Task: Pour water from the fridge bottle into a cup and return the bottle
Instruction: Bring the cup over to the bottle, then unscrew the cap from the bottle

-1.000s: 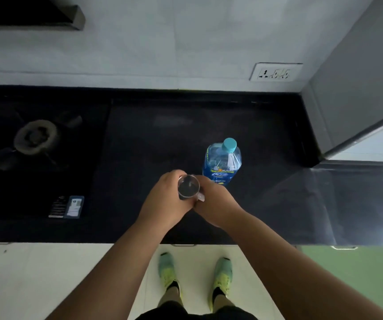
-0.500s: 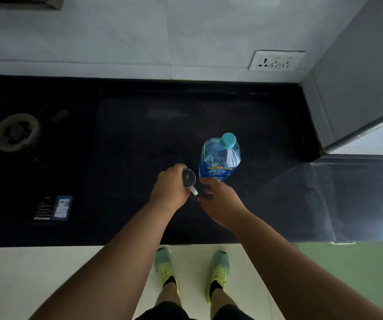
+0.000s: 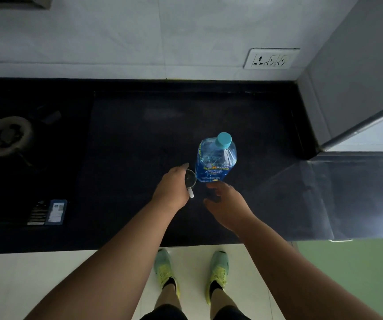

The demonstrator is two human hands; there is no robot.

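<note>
Change: a second ago both hands were closed together around the cup (image 3: 190,178); half a second ago the right hand (image 3: 228,205) had begun to come away. Now it is fully off the cup and hangs with fingers loosely spread just in front of the bottle (image 3: 216,157), touching nothing.
Left hand: the left hand (image 3: 174,185) is alone on the small metal cup, fingers curled round its left side, holding it upright on or just above the worktop (image 3: 128,135); which of the two I cannot tell.
Bottle: a clear blue plastic water bottle stands upright near the middle of the dark worktop, toward its right end, teal cap (image 3: 224,139) on. The cup is just beside its lower left.
Meaning for the task: the cup looks placed and steadied, and the freed right hand seems set to take the bottle. The cap is not yet off and no water has been poured.
Writing: the bottle's blue label (image 3: 213,173) carries a white logo too blurred to read. A blue and white sticker (image 3: 56,211) on the stove near the worktop's front left edge is also illegible.
Other: a gas burner (image 3: 6,135) at the left, and a white wall socket (image 3: 271,58) above the back right corner.
</note>
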